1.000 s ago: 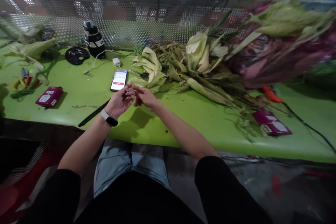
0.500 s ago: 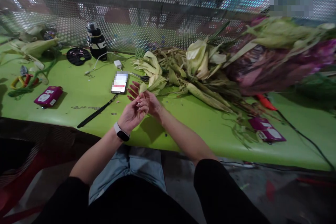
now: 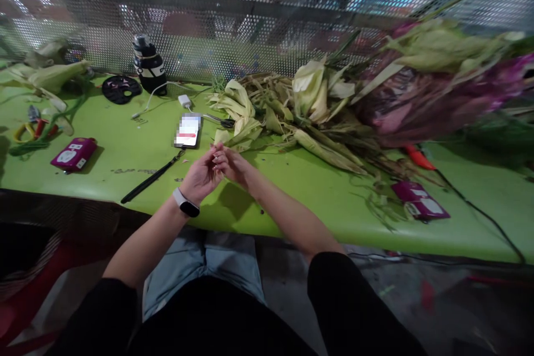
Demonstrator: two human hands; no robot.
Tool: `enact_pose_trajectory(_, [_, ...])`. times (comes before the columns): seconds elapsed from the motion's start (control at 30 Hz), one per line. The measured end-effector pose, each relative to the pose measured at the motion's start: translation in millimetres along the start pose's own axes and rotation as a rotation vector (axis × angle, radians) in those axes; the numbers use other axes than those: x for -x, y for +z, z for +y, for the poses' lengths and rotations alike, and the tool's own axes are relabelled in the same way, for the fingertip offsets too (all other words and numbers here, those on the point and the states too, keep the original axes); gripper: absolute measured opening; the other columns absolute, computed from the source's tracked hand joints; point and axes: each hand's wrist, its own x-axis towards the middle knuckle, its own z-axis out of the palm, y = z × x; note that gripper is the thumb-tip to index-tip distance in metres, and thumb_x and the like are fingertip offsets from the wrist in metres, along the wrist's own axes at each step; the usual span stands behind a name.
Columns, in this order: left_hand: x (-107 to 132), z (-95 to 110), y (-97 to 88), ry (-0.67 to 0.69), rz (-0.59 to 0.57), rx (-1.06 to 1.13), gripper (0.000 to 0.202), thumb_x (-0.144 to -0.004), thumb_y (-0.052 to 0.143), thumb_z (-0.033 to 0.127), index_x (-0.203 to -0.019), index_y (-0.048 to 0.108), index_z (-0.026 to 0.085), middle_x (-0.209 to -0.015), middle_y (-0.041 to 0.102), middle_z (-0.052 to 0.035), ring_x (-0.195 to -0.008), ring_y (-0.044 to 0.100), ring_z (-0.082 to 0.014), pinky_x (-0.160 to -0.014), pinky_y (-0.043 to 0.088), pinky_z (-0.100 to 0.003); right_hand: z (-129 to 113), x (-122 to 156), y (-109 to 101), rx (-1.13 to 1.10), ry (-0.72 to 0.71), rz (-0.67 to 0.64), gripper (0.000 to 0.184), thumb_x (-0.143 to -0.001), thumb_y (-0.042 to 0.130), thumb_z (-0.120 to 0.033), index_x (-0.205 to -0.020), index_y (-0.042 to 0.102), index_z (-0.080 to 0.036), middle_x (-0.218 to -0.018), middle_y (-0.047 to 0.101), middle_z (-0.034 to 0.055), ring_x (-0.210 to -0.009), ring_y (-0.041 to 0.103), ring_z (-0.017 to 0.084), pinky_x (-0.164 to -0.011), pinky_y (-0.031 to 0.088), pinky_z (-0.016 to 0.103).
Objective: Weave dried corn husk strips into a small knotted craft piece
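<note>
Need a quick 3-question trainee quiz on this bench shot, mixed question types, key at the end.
1. True or false: the left hand and right hand are far apart.
2. Which wrist bears the watch? A left, B right, C neither.
3. Fill in: the phone lies on the ___ table.
Key: 1 false; 2 A; 3 green.

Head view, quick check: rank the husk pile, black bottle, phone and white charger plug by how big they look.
1. husk pile, by far the largest.
2. black bottle.
3. phone, a little smaller than the bottle, though it lies nearer the camera.
4. white charger plug, smallest.
</note>
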Motion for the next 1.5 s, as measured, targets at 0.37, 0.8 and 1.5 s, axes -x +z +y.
enact_pose_trajectory(0.37, [-10, 46, -27.5, -0.036, 0.082, -0.404, 0.02, -0.096, 0.047, 0.011, -0.081, 0.062, 0.008, -0.063, 0.053, -0.0008, -0.051, 0.051, -0.004, -0.045, 0.039, -0.011, -15, 13, 4, 0.843, -0.696, 0.358, 0.033, -0.097, 0.047, -0.049, -0.082, 0.054, -0.02, -0.088, 0.06, 0.0081, -0.09, 0.052, 0.021, -0.088, 0.043, 0.037])
enact_pose_trajectory(0.8, [-13, 38, -39.6, 0.322, 0.157, -0.79, 0.016, -0.078, 0.077, 0.022, -0.076, 0.065, 0.013, -0.063, 0.061, 0.0009, -0.052, 0.055, -0.0054, -0.056, 0.046, -0.019, -18, 25, 4, 1.246, -0.999, 0.189, 0.026, -0.102, 0.039, -0.032, -0.09, 0.058, -0.019, -0.097, 0.065, 0.0112, -0.093, 0.052, 0.022, -0.087, 0.041, 0.039])
enact_pose_trajectory(1.5, [-8, 26, -52.2, 0.822, -0.176, -1.799, 0.015, -0.09, 0.054, 0.017, -0.082, 0.066, 0.017, -0.067, 0.059, -0.0012, -0.056, 0.052, -0.01, -0.058, 0.041, -0.024, -33, 21, 2, 0.808, -0.821, 0.256, 0.033, -0.097, 0.048, -0.048, -0.081, 0.052, -0.02, -0.079, 0.057, 0.0035, -0.079, 0.052, 0.017, -0.076, 0.043, 0.033])
